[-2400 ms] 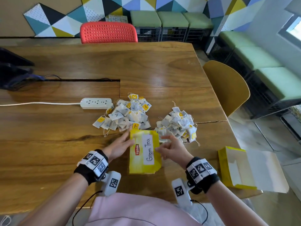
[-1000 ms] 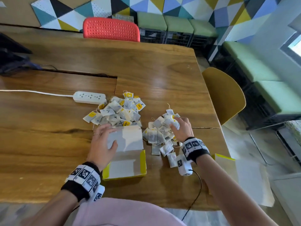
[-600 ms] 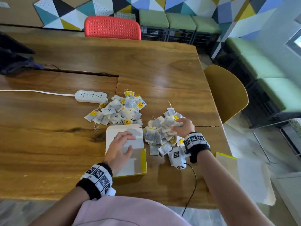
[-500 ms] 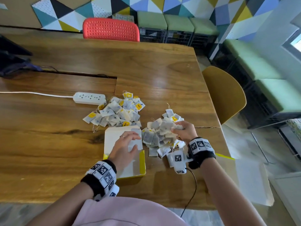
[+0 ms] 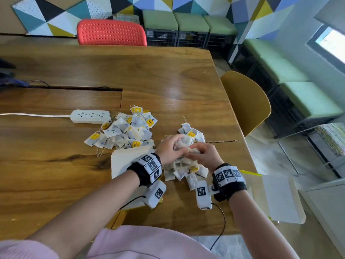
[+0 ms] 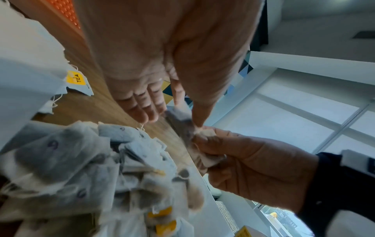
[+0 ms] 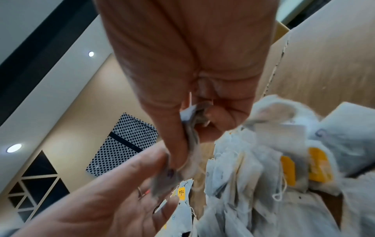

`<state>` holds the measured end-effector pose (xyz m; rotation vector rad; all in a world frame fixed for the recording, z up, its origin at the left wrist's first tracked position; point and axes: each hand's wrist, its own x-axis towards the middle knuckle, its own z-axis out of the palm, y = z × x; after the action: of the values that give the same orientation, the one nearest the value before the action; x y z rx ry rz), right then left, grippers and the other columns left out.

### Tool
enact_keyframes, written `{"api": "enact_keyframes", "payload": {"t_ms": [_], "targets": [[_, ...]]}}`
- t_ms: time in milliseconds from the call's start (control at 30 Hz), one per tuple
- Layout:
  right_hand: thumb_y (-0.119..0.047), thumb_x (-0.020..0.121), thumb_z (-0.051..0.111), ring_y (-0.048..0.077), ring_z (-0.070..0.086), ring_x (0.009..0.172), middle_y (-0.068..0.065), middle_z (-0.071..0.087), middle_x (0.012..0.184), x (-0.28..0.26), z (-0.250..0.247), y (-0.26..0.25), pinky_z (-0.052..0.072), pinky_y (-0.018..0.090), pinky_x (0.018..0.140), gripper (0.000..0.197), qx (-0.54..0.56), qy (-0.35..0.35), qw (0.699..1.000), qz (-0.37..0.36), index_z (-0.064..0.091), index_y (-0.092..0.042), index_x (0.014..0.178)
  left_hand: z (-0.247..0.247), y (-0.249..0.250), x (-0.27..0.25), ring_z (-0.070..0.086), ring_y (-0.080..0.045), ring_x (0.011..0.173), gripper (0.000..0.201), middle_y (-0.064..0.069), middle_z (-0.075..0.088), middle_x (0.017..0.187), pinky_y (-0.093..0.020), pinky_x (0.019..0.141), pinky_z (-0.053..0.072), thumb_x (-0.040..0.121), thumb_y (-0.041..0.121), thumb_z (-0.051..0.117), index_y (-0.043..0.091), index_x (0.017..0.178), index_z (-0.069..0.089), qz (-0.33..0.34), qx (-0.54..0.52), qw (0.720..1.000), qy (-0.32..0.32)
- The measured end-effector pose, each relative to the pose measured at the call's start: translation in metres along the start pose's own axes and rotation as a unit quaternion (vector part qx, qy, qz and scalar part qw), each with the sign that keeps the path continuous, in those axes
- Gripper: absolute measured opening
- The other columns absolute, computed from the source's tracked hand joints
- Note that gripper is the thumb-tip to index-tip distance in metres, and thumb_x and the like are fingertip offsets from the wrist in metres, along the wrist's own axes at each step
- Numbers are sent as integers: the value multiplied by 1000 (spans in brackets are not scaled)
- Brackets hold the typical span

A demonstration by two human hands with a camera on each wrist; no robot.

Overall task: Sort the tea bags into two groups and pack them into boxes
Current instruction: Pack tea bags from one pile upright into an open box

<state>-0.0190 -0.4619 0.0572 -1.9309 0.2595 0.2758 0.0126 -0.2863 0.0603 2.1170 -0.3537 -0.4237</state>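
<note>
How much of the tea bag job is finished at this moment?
Sorting looks done: two piles lie apart. In hand: the left hand and right hand gather bags from the right pile. Left: the open box looks unfilled, second box untouched.

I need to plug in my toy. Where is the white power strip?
In the head view, the white power strip lies on the wooden table, just left of the far tea-bag pile.
</note>
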Motion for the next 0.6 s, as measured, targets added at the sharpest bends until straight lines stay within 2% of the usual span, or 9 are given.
{"api": "enact_keyframes", "payload": {"t_ms": [133,167,267,300,333,400,467,533,600], "targets": [[-14,75,80,8,62,65,-1,67,77,1,-3,-3,46,19,58,24,-34,-20,999,-3,70,-6,95,-10,-2,3,63,-9,89,25,5,70,97,-11,72,47,84,34,73,17,103,73,-22,14,998,-48],[-14,78,77,8,61,66,-2,67,78,1,-4,-4,46,19,57,20,-36,-13,999,-2,70,-6,94,-12,-6,3,64,-10,85,23,3,71,94,-14,71,49,84,33,72,15,99,74,-39,21,998,-54],[-7,87,61,4,53,57,0,62,76,1,-8,-11,42,15,50,14,-17,11,999,41,69,-5,98,-15,-16,2,64,-19,74,12,-11,66,86,-41,79,56,93,20,59,9,90,65,-127,-21,988,-85],[-2,88,55,8,50,57,4,59,75,3,-9,-11,42,16,51,20,-7,10,998,56,69,-4,102,-17,-16,-1,66,-17,69,10,-13,63,85,-40,75,59,95,13,53,6,92,59,-158,-79,980,-94],[2,87,51,13,48,60,8,56,74,4,-11,-12,45,20,55,26,-2,7,998,56,68,-3,106,-18,-15,-4,67,-13,65,8,-14,61,85,-32,68,60,97,8,48,3,95,54,-184,-138,968,-101],[2,82,56,19,50,64,8,53,69,6,-10,-13,53,31,66,35,-16,14,1000,15,66,-8,114,-21,-11,-11,68,-14,73,12,-16,61,92,-20,63,57,99,4,42,-3,99,52,-228,-250,934,-116],[-8,76,71,16,61,69,0,63,72,4,-3,-20,56,38,73,34,-37,51,997,-49,65,-19,108,-21,-13,-13,67,-17,86,17,-18,64,101,-20,70,57,100,6,42,-3,106,55,-252,-353,893,-120],[-14,72,78,11,68,75,-6,70,76,0,9,-27,56,29,73,25,-59,111,985,-116,64,-24,91,-21,-11,-16,69,-19,95,23,-20,66,109,-22,79,56,99,8,47,-6,114,55,-258,-406,869,-113],[-9,72,78,7,68,75,-8,71,76,-6,25,-32,56,27,70,18,-97,146,968,-178,66,-21,78,-19,-12,-17,68,-22,103,28,-22,66,116,-26,87,55,97,10,49,-7,117,57,-264,-442,852,-96]]}}
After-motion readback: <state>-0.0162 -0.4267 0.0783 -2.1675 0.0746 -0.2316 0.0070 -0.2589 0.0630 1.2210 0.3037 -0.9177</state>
